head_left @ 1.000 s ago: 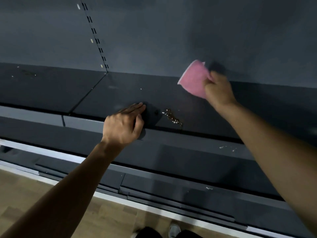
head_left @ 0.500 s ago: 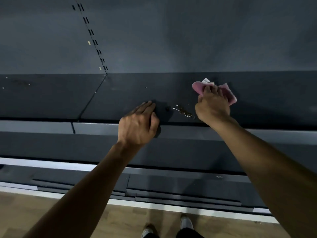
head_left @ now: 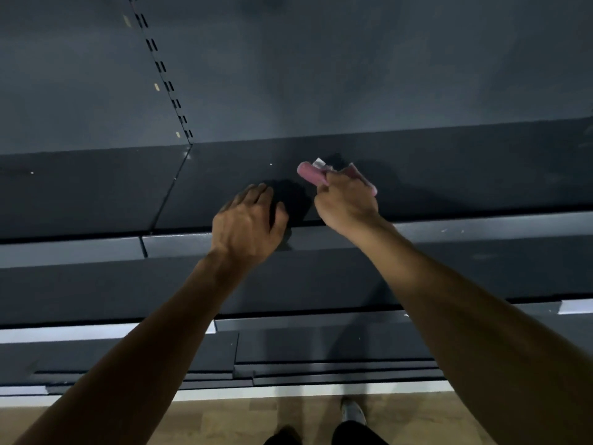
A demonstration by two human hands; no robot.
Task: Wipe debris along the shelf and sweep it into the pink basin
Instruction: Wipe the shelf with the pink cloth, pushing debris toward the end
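We've got the right hand (head_left: 348, 203) bunched round the pink cloth (head_left: 309, 174) on the shelf (head_left: 449, 175), left hand (head_left: 248, 228) cupped at the front edge w/ fingers loose, holding nothing. No basin or debris visible — crumbs could spill past the palm.

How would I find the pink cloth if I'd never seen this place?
Look at the long dark grey shelf running across the picture, with two bare arms reaching onto it. Follow the right hand to its fingers: they grip the pink cloth bunched against the shelf top. It is the only pink thing here; the left hand beside it holds nothing.
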